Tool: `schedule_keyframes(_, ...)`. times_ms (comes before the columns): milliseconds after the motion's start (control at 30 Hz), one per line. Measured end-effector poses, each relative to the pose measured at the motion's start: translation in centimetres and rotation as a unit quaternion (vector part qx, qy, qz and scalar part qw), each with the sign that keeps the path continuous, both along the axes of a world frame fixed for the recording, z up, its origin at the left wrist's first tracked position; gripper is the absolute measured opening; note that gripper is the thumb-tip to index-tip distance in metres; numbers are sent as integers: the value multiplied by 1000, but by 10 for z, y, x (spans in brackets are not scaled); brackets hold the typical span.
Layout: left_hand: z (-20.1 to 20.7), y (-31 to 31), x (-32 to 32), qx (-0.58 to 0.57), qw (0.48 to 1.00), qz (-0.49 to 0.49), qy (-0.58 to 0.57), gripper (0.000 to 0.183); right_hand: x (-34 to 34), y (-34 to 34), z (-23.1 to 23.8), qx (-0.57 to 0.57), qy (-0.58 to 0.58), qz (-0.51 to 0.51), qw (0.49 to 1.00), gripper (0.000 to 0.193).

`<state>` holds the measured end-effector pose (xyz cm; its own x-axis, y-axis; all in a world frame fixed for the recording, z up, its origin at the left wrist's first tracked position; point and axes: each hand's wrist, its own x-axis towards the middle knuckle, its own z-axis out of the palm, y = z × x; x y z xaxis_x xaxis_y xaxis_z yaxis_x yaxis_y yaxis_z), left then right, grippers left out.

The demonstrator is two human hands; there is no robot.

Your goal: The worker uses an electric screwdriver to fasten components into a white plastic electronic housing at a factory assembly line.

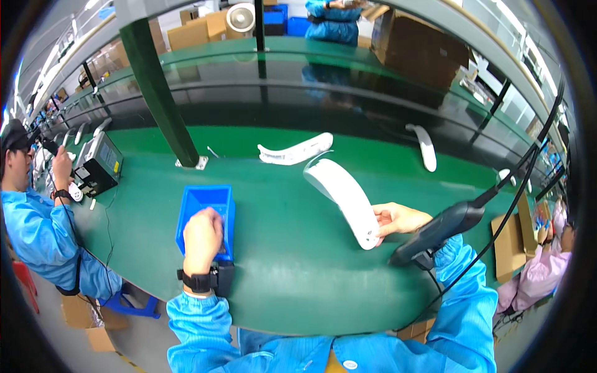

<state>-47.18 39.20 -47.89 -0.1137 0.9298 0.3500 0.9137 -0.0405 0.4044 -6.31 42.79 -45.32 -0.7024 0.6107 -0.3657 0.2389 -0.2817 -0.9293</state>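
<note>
My right hand [398, 219] grips the lower end of a long, curved white plastic housing [346, 198], thumb and fingers pinched at its edge. The housing is held at a slant above the green bench, with a thin wire-like strand at its far end. My left hand [204, 235] is over and partly inside a blue plastic bin [186, 214], its fingers curled down. Small dark bits lie at the bottom of the bin; what the fingertips touch is hidden. A black handheld power screwdriver [440, 230] hangs on its cable right in front of my right wrist.
Another white curved shell [297, 150] lies beyond the held one, and a further white piece [426, 149] at the far right. A green post [158, 93] stands behind the bin. A dark conveyor belt [236, 102] runs across the back. Co-workers sit at both sides.
</note>
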Motion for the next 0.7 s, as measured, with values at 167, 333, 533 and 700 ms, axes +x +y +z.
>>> schedule_keyframes(167, -2, 5, -3, 1, 1000, -8, 12, 10, -9, -31, -5, -15, -41, 123, 991, 53)
schedule_keyframes(333, 2, 7, 9, -23, 999, -30, 33, 5, 1, -54, -10, 130, -122, 180, 967, 50)
schedule_keyframes(533, 4, 4, 9, -40, 992, -34, 118, 9, 4, -69, -21, 140, -62, 265, 952, 44)
schedule_keyframes(700, 7, 5, 13, -15, 991, -32, 130, 8, 6, -81, -23, 156, -76, 247, 953, 40)
